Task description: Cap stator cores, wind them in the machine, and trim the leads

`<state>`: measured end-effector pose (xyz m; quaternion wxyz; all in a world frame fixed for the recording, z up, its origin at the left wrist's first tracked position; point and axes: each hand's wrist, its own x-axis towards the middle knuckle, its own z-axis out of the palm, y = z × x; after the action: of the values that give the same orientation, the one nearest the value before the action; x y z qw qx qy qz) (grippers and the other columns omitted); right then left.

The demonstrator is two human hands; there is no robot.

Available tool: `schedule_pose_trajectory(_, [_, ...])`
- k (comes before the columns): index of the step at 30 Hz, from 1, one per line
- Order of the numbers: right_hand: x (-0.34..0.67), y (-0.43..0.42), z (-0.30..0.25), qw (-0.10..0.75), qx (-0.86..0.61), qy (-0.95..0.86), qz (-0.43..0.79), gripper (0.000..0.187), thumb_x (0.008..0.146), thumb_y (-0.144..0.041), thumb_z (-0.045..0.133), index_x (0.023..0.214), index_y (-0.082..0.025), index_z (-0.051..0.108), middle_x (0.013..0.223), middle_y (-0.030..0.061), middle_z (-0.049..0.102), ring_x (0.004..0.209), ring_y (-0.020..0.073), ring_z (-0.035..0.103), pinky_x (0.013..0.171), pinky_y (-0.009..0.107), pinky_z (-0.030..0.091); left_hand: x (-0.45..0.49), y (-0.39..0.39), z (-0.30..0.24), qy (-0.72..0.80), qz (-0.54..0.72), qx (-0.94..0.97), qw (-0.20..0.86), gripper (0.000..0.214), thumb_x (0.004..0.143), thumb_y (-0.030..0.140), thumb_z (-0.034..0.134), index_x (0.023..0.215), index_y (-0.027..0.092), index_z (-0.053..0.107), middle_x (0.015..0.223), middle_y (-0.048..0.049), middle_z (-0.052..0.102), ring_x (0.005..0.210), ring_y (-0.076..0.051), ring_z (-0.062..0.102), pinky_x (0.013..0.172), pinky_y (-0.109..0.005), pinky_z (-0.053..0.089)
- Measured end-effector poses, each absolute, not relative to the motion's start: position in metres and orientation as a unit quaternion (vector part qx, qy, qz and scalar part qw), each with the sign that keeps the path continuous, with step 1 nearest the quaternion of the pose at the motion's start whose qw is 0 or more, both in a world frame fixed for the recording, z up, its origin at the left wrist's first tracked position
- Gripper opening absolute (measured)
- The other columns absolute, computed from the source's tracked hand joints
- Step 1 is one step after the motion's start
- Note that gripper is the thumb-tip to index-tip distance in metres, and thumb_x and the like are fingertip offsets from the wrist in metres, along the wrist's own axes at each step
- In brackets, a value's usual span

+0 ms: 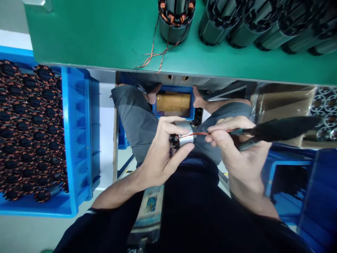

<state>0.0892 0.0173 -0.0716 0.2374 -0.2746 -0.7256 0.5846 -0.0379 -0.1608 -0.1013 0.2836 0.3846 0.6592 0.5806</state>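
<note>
My left hand (160, 154) is closed around a silver motor stator (186, 138) with black ends, held on its side above my lap. Thin reddish copper wires (201, 133) run from the stator to my right hand (239, 151). Thumb and fingertips there pinch the wires. A tool with black handles (284, 131), perhaps cutters or pliers, also rests in that hand; its working end is hidden by the fingers. On the green bench above stands a wound stator (175, 33) with loose copper leads (151, 60) trailing toward the edge.
Several dark stators (243, 30) line the right of the green bench (92, 35). A blue crate (70, 140) full of wound stators is at left. A cardboard box (284, 109) with metal rings and a blue bin (284, 163) stand right. Another blue bin (193, 105) sits between my feet.
</note>
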Motion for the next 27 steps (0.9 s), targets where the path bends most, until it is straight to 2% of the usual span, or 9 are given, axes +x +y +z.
schedule_pose_trajectory(3, [0.094,0.012,-0.090,0.204,-0.310,-0.678,0.635,0.017,0.105,-0.041,0.090,0.095,-0.028,0.087,0.079,-0.0001,0.078,0.064,0.0164,0.067,0.055,0.032,0.051,-0.030,-0.161,-0.108,0.630,0.650,0.303,0.297,0.026,0.116,0.037,0.072,0.136,0.031,0.055,0.159,-0.0117,0.055,0.156,-0.030,0.056,0.124,-0.049,0.054])
schedule_pose_trajectory(7, [0.089,0.009,-0.095,0.203,-0.306,-0.645,0.670,0.020,0.106,-0.043,0.090,0.094,-0.027,0.086,0.077,-0.0014,0.075,0.062,0.0137,0.063,0.052,0.030,0.047,-0.024,-0.155,-0.106,0.612,0.668,0.224,0.361,0.025,0.122,0.055,0.057,0.122,0.030,0.052,0.147,-0.0097,0.057,0.154,-0.031,0.054,0.132,-0.055,0.049])
schedule_pose_trajectory(11, [0.081,0.014,-0.086,0.219,-0.296,-0.667,0.648,0.018,0.105,-0.041,0.091,0.094,-0.028,0.087,0.078,-0.0019,0.076,0.061,0.0131,0.063,0.051,0.031,0.043,-0.025,-0.151,-0.104,0.584,0.680,0.203,0.394,0.027,0.118,0.051,0.066,0.119,0.030,0.049,0.145,-0.0083,0.055,0.151,-0.029,0.053,0.133,-0.053,0.047])
schedule_pose_trajectory(14, [0.079,0.019,-0.081,0.205,-0.266,-0.674,0.657,0.008,0.099,-0.032,0.097,0.101,-0.029,0.090,0.087,-0.0020,0.081,0.070,0.0156,0.072,0.060,0.032,0.053,-0.028,-0.152,-0.104,0.566,0.682,0.188,0.424,0.025,0.117,0.048,0.067,0.118,0.030,0.050,0.149,-0.0076,0.055,0.151,-0.028,0.053,0.135,-0.052,0.046])
schedule_pose_trajectory(17, [0.081,0.025,-0.080,0.181,-0.196,-0.694,0.669,0.031,0.086,-0.026,0.107,0.113,-0.035,0.094,0.099,-0.0021,0.087,0.082,0.0198,0.079,0.072,0.036,0.065,-0.028,-0.155,-0.103,0.522,0.701,0.165,0.457,0.023,0.117,0.045,0.068,0.117,0.030,0.050,0.150,-0.0049,0.055,0.156,-0.028,0.051,0.137,-0.051,0.046])
schedule_pose_trajectory(20, [0.082,0.033,-0.082,0.151,-0.154,-0.737,0.641,0.029,0.090,-0.031,0.105,0.115,-0.040,0.095,0.098,-0.0008,0.087,0.080,0.0223,0.078,0.071,0.040,0.065,-0.028,-0.157,-0.102,0.496,0.703,0.135,0.491,0.023,0.117,0.046,0.069,0.116,0.031,0.051,0.150,-0.0024,0.054,0.148,-0.026,0.056,0.122,-0.044,0.057])
schedule_pose_trajectory(23, [0.080,0.042,-0.084,0.146,-0.127,-0.763,0.617,0.036,0.086,-0.045,0.108,0.119,-0.041,0.095,0.089,-0.0001,0.083,0.072,0.0230,0.070,0.066,0.042,0.058,-0.029,-0.158,-0.102,0.475,0.697,0.099,0.528,0.023,0.117,0.046,0.070,0.117,0.031,0.051,0.148,-0.0020,0.052,0.117,-0.019,0.062,0.091,-0.030,0.060])
schedule_pose_trajectory(25, [0.082,0.048,-0.085,0.197,-0.174,-0.729,0.632,0.039,0.089,-0.061,0.103,0.122,-0.042,0.093,0.080,-0.0004,0.074,0.066,0.0215,0.059,0.065,0.043,0.053,-0.031,-0.157,-0.105,0.469,0.695,0.075,0.539,0.029,0.116,0.049,0.070,0.115,0.031,0.048,0.146,-0.0028,0.051,0.104,-0.016,0.060,0.078,-0.026,0.055])
schedule_pose_trajectory(27, [0.089,0.052,-0.087,0.297,-0.270,-0.669,0.625,0.027,0.100,-0.067,0.090,0.111,-0.043,0.088,0.078,-0.0003,0.061,0.065,0.0202,0.049,0.064,0.043,0.046,-0.033,-0.155,-0.110,0.481,0.699,0.064,0.525,0.034,0.115,0.052,0.070,0.113,0.030,0.044,0.145,-0.0035,0.050,0.103,-0.016,0.059,0.073,-0.024,0.052])
